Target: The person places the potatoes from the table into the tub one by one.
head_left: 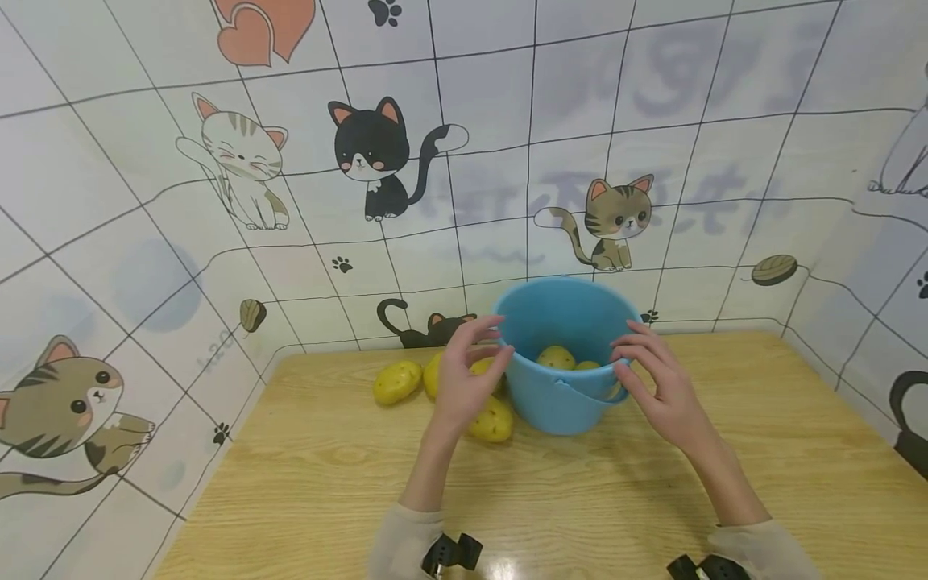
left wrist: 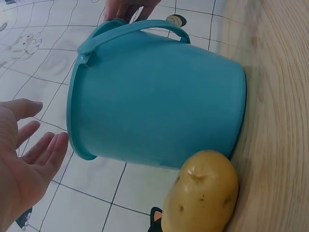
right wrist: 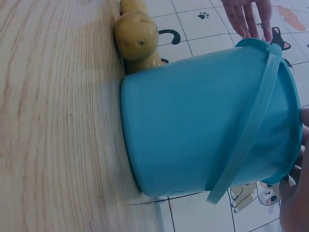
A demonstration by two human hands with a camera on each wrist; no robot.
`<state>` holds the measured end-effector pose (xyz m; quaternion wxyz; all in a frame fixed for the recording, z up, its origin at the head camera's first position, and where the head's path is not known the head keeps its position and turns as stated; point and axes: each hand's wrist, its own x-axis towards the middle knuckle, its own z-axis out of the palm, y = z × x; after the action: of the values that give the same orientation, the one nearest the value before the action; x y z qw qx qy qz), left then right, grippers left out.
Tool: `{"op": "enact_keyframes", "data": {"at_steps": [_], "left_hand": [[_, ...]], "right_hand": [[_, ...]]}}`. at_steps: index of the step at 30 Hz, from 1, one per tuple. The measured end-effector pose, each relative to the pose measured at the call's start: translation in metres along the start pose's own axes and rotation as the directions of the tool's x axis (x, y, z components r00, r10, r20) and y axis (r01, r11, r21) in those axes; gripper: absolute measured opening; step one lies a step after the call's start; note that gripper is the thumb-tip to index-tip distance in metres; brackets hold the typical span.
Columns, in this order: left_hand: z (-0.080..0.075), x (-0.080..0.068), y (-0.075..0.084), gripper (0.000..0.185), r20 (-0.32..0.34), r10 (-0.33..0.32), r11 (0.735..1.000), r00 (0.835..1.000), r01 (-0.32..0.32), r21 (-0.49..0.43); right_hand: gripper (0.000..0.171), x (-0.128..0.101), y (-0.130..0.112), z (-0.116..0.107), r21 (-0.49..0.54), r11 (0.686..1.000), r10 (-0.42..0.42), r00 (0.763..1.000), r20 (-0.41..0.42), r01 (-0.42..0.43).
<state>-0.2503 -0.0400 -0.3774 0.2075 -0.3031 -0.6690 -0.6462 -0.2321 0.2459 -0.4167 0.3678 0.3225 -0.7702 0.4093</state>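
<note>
A blue bucket (head_left: 554,407) stands upright on the table, its handle hanging down the front. Inside lie potatoes (head_left: 556,357), two of them showing. My left hand (head_left: 464,383) is at the bucket's left rim with loosely extended fingers; in the left wrist view its fingertips come close to the rim, and contact is unclear. At the opposite side, my right hand (head_left: 667,395) has its fingertips at the right rim, the thumb near the handle's end. Several more potatoes (head_left: 397,383) lie left of the bucket, partly hidden by my left hand; one potato (left wrist: 203,193) appears large in the left wrist view.
The wooden table (head_left: 326,483) meets a tiled-pattern wall (head_left: 493,201) with cartoon cats close behind the bucket. Another patterned wall (head_left: 87,282) borders the left side. Black wrist devices (head_left: 451,554) are worn over both sleeves.
</note>
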Motion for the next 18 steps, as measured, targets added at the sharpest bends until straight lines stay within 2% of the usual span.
{"op": "enact_keyframes", "data": {"at_steps": [7, 12, 18], "left_hand": [[-0.017, -0.008, -0.009, 0.043, -0.034, -0.041, 0.999, 0.999, 0.041, 0.005], [-0.035, -0.01, -0.015, 0.044, -0.051, -0.082, 0.995, 0.995, 0.085, 0.053], [-0.055, -0.009, -0.021, 0.044, -0.096, -0.096, 0.994, 0.991, 0.101, 0.042]], "right_hand": [[0.013, -0.001, 0.001, -0.001, -0.02, 0.998, 0.068, 0.997, 0.035, -0.067], [0.011, 0.0, -0.001, 0.0, -0.018, 0.999, 0.042, 0.999, 0.017, -0.042], [0.016, -0.001, -0.001, 0.0, -0.024, 0.998, 0.058, 0.998, 0.019, -0.058]]}}
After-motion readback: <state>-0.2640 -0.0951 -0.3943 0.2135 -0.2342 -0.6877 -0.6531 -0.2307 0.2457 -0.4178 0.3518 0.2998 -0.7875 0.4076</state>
